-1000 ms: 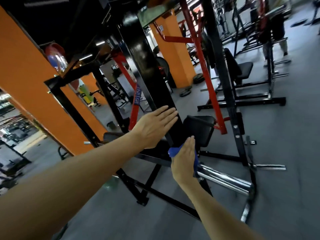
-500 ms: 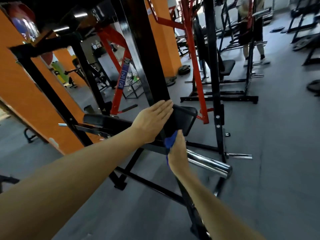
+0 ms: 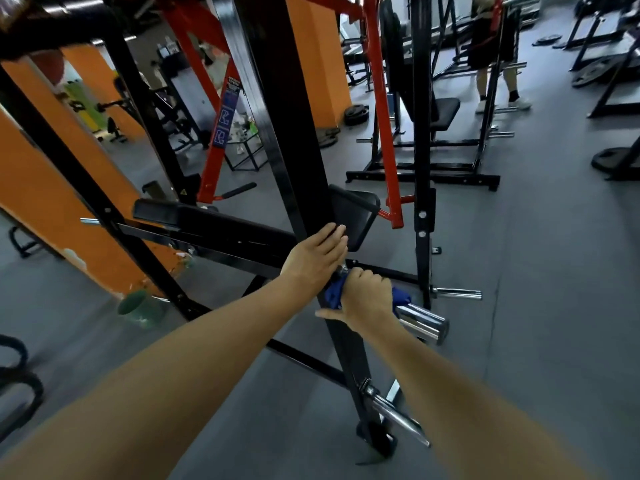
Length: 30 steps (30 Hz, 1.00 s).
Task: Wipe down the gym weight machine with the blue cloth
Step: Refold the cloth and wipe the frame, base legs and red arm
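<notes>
The black weight machine's upright post (image 3: 291, 140) runs from the top of the view down to its foot near my arms. My left hand (image 3: 317, 256) lies flat with straight fingers against the post, just below the black pad (image 3: 353, 216). My right hand (image 3: 365, 296) grips the blue cloth (image 3: 334, 294) wrapped round the chrome weight peg (image 3: 420, 320), where the peg joins the post. Blue folds stick out on both sides of the fist. Only the peg's outer end shows.
A second chrome peg (image 3: 398, 415) sticks out low by the post's foot. A long black pad (image 3: 194, 220) and frame lie to the left, with orange pillars (image 3: 52, 188) behind. Red and black racks (image 3: 420, 133) stand beyond. A person (image 3: 491, 46) stands far right on the grey floor.
My right hand slid down off the post and curled round the chrome peg with the cloth. My left hand moved lower on the post, and my view tipped downward.
</notes>
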Each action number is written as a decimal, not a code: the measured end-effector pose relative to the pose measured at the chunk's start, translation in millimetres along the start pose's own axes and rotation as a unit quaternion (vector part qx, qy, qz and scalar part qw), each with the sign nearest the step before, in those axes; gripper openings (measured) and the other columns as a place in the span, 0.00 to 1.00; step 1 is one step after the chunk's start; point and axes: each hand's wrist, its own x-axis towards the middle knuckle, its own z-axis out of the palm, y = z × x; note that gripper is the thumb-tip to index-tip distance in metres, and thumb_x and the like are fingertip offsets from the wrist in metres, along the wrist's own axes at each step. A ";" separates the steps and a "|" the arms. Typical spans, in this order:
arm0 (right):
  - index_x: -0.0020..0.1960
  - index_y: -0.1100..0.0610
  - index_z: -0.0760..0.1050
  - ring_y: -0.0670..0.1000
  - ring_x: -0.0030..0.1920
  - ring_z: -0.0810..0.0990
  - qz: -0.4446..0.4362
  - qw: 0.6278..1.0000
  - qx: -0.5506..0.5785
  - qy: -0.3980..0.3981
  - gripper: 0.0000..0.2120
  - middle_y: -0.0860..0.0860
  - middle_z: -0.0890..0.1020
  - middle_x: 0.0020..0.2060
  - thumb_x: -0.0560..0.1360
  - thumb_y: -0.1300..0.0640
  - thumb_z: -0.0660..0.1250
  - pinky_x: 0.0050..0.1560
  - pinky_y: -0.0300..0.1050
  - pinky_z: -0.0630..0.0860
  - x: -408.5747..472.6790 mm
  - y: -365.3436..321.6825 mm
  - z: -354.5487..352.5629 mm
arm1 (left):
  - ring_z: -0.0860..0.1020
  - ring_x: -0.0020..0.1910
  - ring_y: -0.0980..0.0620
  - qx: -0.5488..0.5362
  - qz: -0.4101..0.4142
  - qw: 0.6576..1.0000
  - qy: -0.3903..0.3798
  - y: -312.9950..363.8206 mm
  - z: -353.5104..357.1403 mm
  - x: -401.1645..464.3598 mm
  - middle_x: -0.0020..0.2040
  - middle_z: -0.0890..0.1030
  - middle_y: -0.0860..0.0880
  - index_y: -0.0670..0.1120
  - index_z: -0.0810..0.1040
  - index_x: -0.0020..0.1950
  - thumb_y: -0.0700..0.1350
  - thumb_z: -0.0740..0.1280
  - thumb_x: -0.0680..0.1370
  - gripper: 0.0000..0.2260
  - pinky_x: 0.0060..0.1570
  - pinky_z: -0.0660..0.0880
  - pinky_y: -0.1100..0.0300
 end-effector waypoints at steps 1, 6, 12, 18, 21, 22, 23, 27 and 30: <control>0.57 0.62 0.69 0.54 0.45 0.79 -0.006 1.000 0.015 0.000 0.52 0.55 0.79 0.46 0.58 0.16 0.59 0.47 0.49 0.73 1.7 2.8 2.0 | 0.39 0.81 0.38 0.003 -0.004 1.000 0.004 0.9 1.3 0.2 0.83 0.43 0.42 0.41 0.41 0.82 0.53 0.58 0.84 0.36 0.79 0.37 0.41; 0.72 0.65 0.63 0.57 0.55 0.79 -0.035 0.997 0.068 0.028 0.64 0.58 0.78 0.57 0.59 0.13 0.48 0.56 0.54 0.76 -1.9 12.8 5.9 | 0.40 0.81 0.38 -0.003 -0.005 1.000 0.007 1.2 -4.0 -1.6 0.83 0.45 0.42 0.41 0.43 0.82 0.53 0.55 0.85 0.33 0.79 0.37 0.42; 0.80 0.62 0.52 0.59 0.71 0.67 -0.087 0.988 0.077 0.103 0.41 0.59 0.69 0.72 0.79 0.34 0.36 0.74 0.55 0.59 -43.7 18.6 19.4 | 0.41 0.81 0.38 -0.020 -0.013 1.000 0.008 4.7 -6.8 -3.3 0.83 0.46 0.40 0.38 0.44 0.82 0.53 0.57 0.85 0.34 0.79 0.40 0.42; 0.64 0.61 0.69 0.54 0.52 0.78 -0.003 0.998 0.049 0.037 0.38 0.54 0.78 0.52 0.72 0.28 0.63 0.53 0.49 0.72 1.8 -2.0 8.6 | 0.41 0.81 0.38 -0.018 -0.002 1.000 0.012 4.0 -3.1 0.5 0.83 0.46 0.41 0.39 0.44 0.82 0.53 0.58 0.84 0.35 0.79 0.40 0.43; 0.59 0.58 0.73 0.53 0.46 0.80 -0.035 0.996 0.080 0.021 0.37 0.52 0.79 0.47 0.68 0.27 0.68 0.42 0.48 0.71 16.3 1.3 8.0 | 0.42 0.81 0.38 -0.011 -0.010 1.000 0.015 5.6 -0.5 1.5 0.83 0.47 0.41 0.39 0.45 0.82 0.53 0.59 0.84 0.35 0.79 0.40 0.43; 0.58 0.57 0.73 0.53 0.46 0.81 -0.034 0.996 0.084 0.019 0.36 0.51 0.79 0.47 0.66 0.28 0.69 0.41 0.48 0.71 16.6 2.5 7.9 | 0.42 0.81 0.38 -0.011 -0.012 1.000 0.015 5.9 -0.5 1.3 0.83 0.47 0.41 0.39 0.45 0.82 0.52 0.59 0.84 0.35 0.79 0.39 0.43; 0.57 0.57 0.72 0.53 0.45 0.81 -0.025 0.995 0.093 0.016 0.36 0.51 0.80 0.46 0.65 0.29 0.71 0.40 0.47 0.71 15.0 3.1 6.8 | 0.42 0.81 0.38 -0.013 -0.012 1.000 0.014 6.3 -0.9 0.5 0.83 0.47 0.41 0.40 0.45 0.82 0.51 0.59 0.84 0.34 0.79 0.38 0.43; 0.56 0.59 0.70 0.53 0.44 0.81 0.025 0.998 0.064 -0.005 0.26 0.52 0.81 0.46 0.69 0.43 0.74 0.44 0.48 0.74 -3.2 10.0 -2.0 | 0.41 0.81 0.38 -0.031 -0.022 0.999 0.017 5.9 -3.2 -0.9 0.83 0.46 0.41 0.39 0.44 0.82 0.51 0.62 0.83 0.37 0.79 0.38 0.44; 0.56 0.58 0.70 0.52 0.41 0.78 0.044 0.999 -0.010 -0.005 0.17 0.51 0.80 0.44 0.73 0.52 0.71 0.42 0.46 0.70 -26.3 30.8 -3.7 | 0.42 0.81 0.37 -0.059 -0.047 0.997 0.020 17.7 -6.3 2.9 0.82 0.48 0.38 0.37 0.45 0.82 0.51 0.62 0.82 0.37 0.80 0.41 0.44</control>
